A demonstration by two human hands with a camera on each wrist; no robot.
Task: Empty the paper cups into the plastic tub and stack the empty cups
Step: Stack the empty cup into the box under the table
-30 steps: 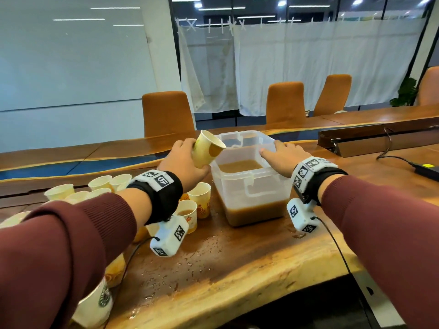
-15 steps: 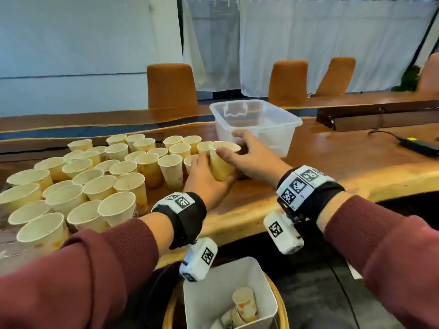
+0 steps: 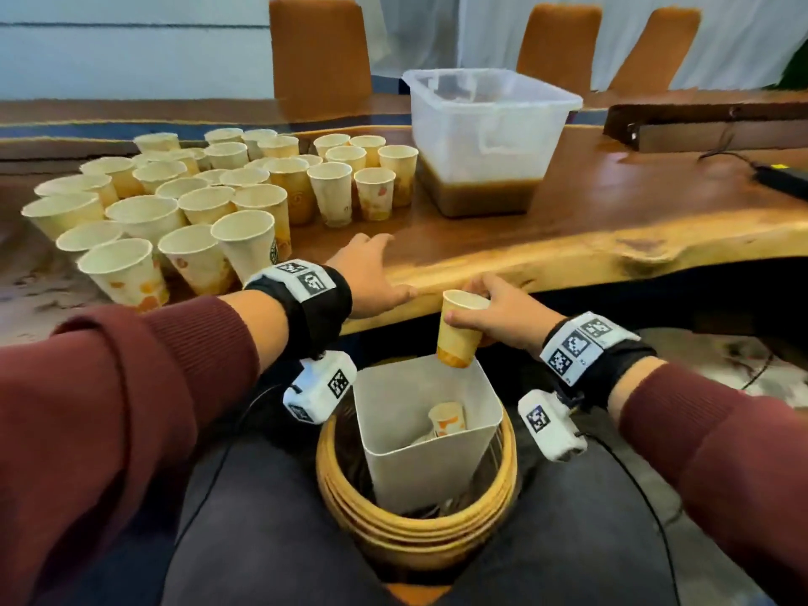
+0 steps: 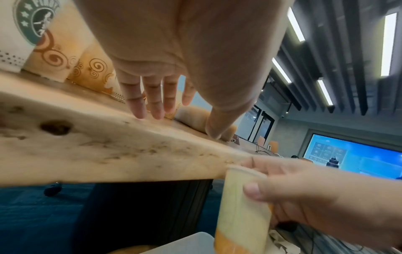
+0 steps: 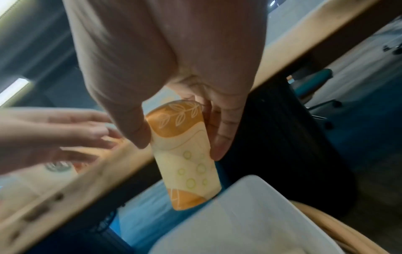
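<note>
My right hand [image 3: 489,317] grips an upright paper cup [image 3: 457,330] with orange print just below the table's front edge, above a white square bin [image 3: 380,435] that holds a stack of cups [image 3: 446,419]. In the right wrist view thumb and fingers [image 5: 139,132] wrap that cup [image 5: 187,159]. My left hand [image 3: 371,273] lies open with straight fingers on the table edge, holding nothing; its fingers [image 4: 152,99] show spread in the left wrist view, where the cup [image 4: 241,209] appears too. The clear plastic tub [image 3: 489,115] with brown liquid stands at the back of the table.
Several paper cups [image 3: 196,203] crowd the table's left half. A round wooden basket [image 3: 415,531] surrounds the white bin between my knees. A black cable and adapter [image 3: 782,177] lie at the right. Orange chairs [image 3: 319,45] stand behind the table [image 3: 612,238].
My right hand has carried the cup from the table down over the white bin. My left hand has let go of it and moved to the table edge. The view tilted downward.
</note>
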